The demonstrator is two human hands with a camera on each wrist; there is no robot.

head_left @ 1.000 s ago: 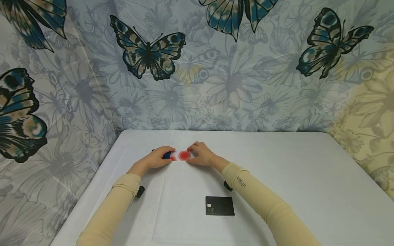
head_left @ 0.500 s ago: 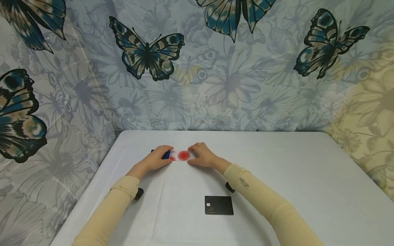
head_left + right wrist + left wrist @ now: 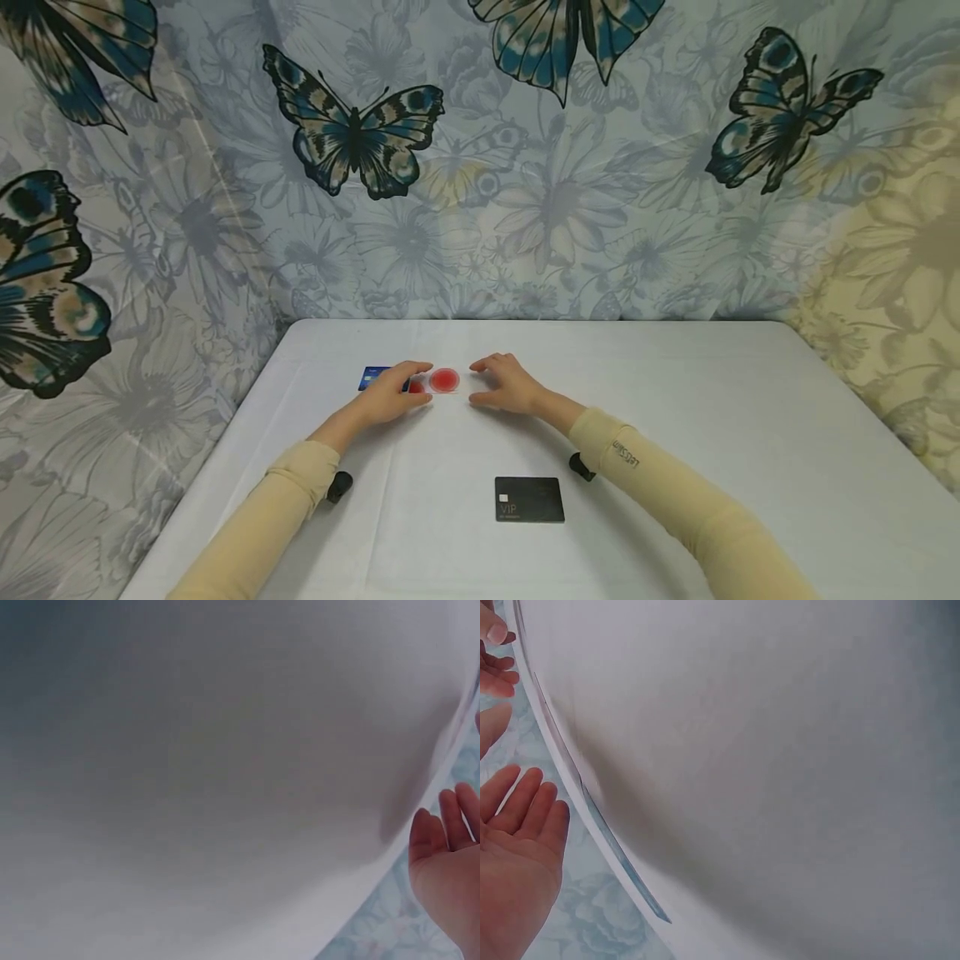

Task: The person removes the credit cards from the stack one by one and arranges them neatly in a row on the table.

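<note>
A blue card point(image 3: 372, 377) lies flat at the far left of the white table, partly hidden under my left hand point(image 3: 386, 393). To its right lies a white card with red circles point(image 3: 444, 381), its left part also behind that hand. The left hand hovers over the place where the two cards meet, fingers spread and holding nothing. My right hand point(image 3: 510, 385) is apart from the white card, just to its right, with thumb and fingers parted and nothing between them. In the left wrist view the blue card point(image 3: 626, 859) shows as a thin strip on the table.
A black card marked VIP point(image 3: 529, 500) lies nearer the front of the white table point(image 3: 675, 375). Behind the table's far edge hangs a backdrop with butterflies point(image 3: 354, 125). Each wrist wears a small black camera.
Both hands have let go of the cards. The right hand has drawn away to the right, and the left has lifted slightly, uncovering more of the blue card. The view has shifted slightly.
</note>
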